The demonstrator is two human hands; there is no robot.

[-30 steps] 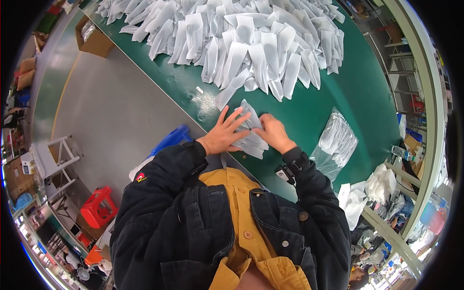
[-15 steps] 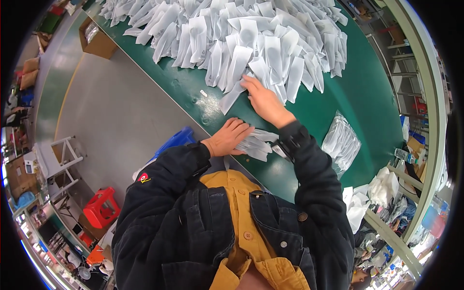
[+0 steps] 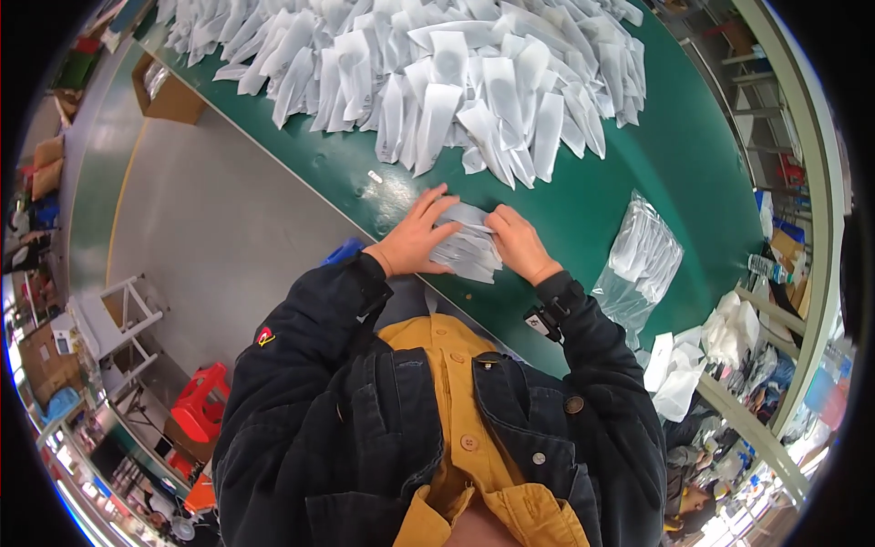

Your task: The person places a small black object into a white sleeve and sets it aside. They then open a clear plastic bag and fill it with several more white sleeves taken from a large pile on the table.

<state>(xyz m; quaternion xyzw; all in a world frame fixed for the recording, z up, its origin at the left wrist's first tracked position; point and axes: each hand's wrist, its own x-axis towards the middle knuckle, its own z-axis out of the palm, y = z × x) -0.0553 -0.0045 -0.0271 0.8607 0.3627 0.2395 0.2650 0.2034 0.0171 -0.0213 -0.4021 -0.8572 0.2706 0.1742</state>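
Observation:
A stack of white translucent sleeves (image 3: pixel 471 248) lies on the green table (image 3: pixel 351 178) close in front of me. My left hand (image 3: pixel 417 235) is wrapped round the stack's left side, thumb at the near edge and fingers at the far edge. At the right end, my right hand (image 3: pixel 521 242) has its fingers bent in a pinch on the upper sleeve's edge. Beyond my hands spreads a large heap of similar white sleeves (image 3: pixel 447 105), many with a round shape showing through.
To the right lies a clear plastic bag (image 3: pixel 643 260) packed with white sleeves. Crumpled white material (image 3: pixel 679 374) hangs by the table's right end, near a metal frame (image 3: pixel 747 428). A cardboard box (image 3: pixel 169 96) and a red stool (image 3: pixel 199 401) stand on the floor at left.
My right hand has come back from the heap's near edge to the stack, and the loose sleeve it touched has left that spot. My left hand has shifted slightly along the stack.

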